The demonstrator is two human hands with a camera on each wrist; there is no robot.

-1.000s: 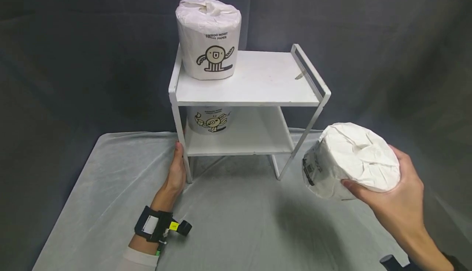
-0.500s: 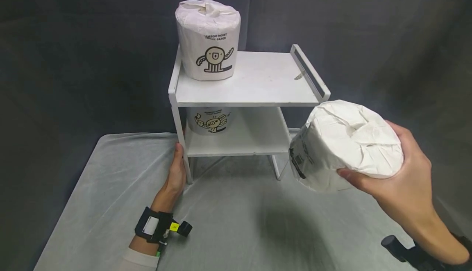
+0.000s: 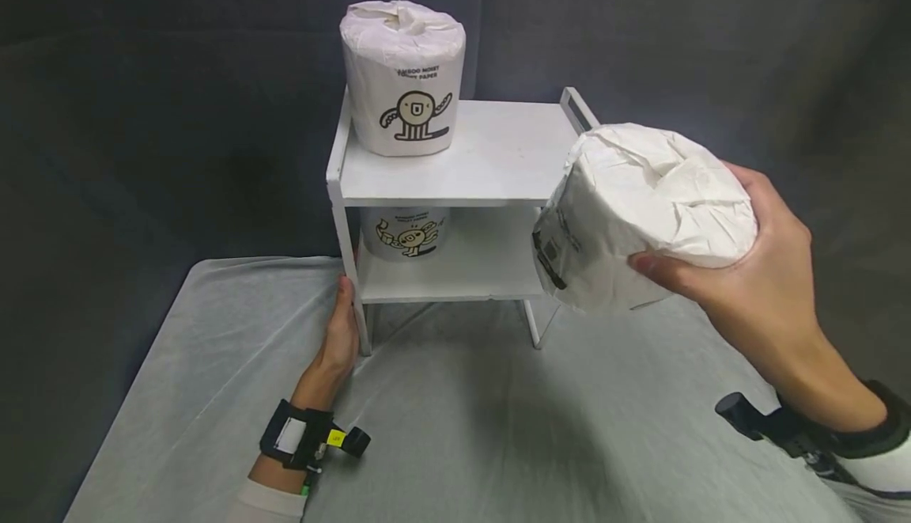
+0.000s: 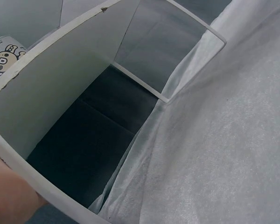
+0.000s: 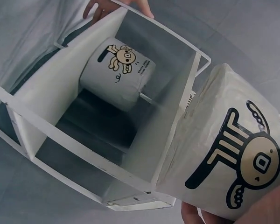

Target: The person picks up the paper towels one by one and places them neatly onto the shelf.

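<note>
In the head view my right hand [image 3: 769, 270] grips a paper-wrapped toilet roll [image 3: 633, 214], thumb on the near side. The roll is tilted, raised to the height of the top shelf, and overlaps the right end of a white two-tier shelf rack [image 3: 498, 159]. The right wrist view shows the cartoon print on this held toilet roll [image 5: 242, 158]. My left hand [image 3: 340, 337] holds the rack's left front leg, thumb in front; its fingers [image 5: 97, 10] show around the frame in the right wrist view.
A second toilet roll [image 3: 404, 84] stands upright at the left of the top shelf. Below it, a third roll [image 3: 406, 240] sits on the lower shelf, its top hidden. The rack stands on a grey cloth-covered table [image 3: 427, 428] before a dark curtain [image 3: 178, 111].
My right hand has raised the toilet roll from beside the rack's lower part to its top-shelf height, also shifting it left. The left hand and the rack stay in place.
</note>
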